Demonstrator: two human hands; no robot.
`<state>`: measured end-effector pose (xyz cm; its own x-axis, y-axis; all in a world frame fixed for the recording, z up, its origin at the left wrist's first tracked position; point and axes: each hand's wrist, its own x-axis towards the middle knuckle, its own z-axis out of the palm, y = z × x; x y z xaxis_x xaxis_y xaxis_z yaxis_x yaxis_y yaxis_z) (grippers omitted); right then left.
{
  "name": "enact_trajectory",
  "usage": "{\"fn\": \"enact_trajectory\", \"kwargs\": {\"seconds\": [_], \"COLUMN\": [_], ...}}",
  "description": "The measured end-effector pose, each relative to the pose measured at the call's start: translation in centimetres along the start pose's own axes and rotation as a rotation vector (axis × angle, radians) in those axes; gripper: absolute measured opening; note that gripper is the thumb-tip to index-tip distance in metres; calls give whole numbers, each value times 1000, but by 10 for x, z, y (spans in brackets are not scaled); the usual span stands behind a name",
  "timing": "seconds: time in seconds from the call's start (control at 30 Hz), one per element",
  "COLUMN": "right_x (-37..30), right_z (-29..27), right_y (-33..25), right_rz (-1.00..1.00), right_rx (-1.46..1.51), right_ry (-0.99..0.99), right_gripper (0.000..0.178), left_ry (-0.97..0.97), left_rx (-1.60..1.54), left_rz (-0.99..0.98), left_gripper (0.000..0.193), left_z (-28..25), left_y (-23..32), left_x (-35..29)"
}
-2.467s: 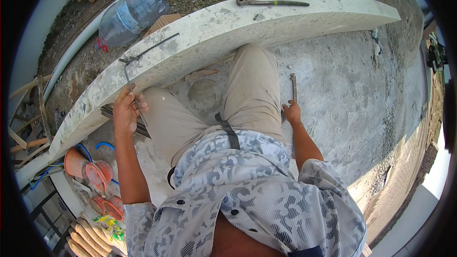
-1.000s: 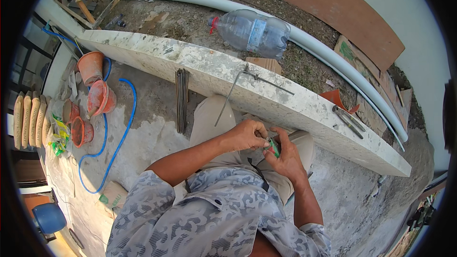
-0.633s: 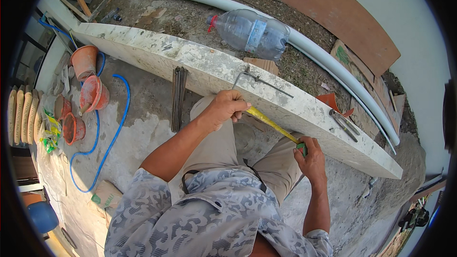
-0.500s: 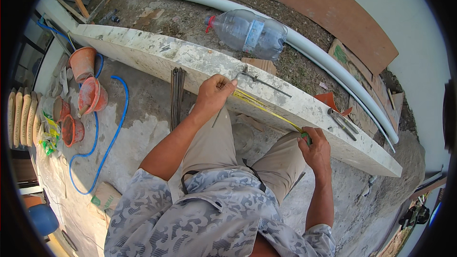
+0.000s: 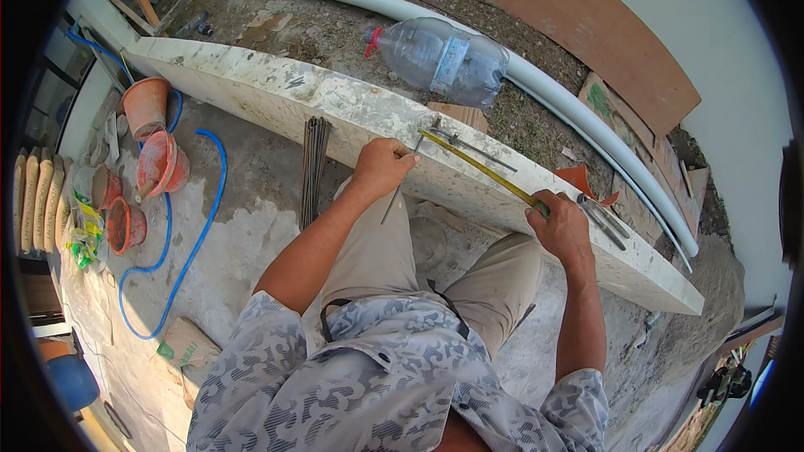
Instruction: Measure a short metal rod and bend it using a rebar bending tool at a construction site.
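My left hand [image 5: 384, 169] pinches a thin metal rod [image 5: 392, 205] that slants down in front of the low wall. The rod's upper end reaches toward the wall's top edge. In my right hand [image 5: 563, 230] is a tape measure [image 5: 542, 208], its green case partly hidden by my fingers. The yellow blade [image 5: 486, 172] runs out leftward over the white-grey concrete wall top [image 5: 343, 92], its tip near the upper end of the rod. Behind the blade, another thin rod [image 5: 486, 156] lies on the wall. Right of my right hand rests a pair of pincers [image 5: 605, 224].
A bundle of thin rods [image 5: 314, 172] leans on the wall left of me. Beyond it lie a large plastic bottle [image 5: 440, 59] and a long white pipe [image 5: 569, 105]. Orange buckets [image 5: 163, 163] and a blue hose [image 5: 219, 176] are at the left.
The tape's tip has come away from my left hand and now lies farther over the wall top. My left hand has shifted slightly down; my right hand has moved up toward the wall's top.
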<state>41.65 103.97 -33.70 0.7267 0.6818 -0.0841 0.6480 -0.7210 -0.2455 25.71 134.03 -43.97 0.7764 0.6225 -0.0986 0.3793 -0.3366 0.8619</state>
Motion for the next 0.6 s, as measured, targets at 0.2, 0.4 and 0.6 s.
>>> {"fn": "enact_trajectory", "kwargs": {"seconds": [0.2,0.4,0.6], "right_x": [9,14,11], "right_z": [-2,-4,7], "right_y": [11,18,25], "right_rz": [-14,-38,-65], "right_rx": [-35,-77,-93], "right_ry": [6,32,91], "right_gripper": [33,31,31], "left_ry": [42,46,54], "left_rx": [103,93,99], "left_rz": [23,30,52], "left_gripper": [29,22,19], "left_z": [9,10,15], "left_y": [-4,0,-2], "left_x": [7,7,3]}}
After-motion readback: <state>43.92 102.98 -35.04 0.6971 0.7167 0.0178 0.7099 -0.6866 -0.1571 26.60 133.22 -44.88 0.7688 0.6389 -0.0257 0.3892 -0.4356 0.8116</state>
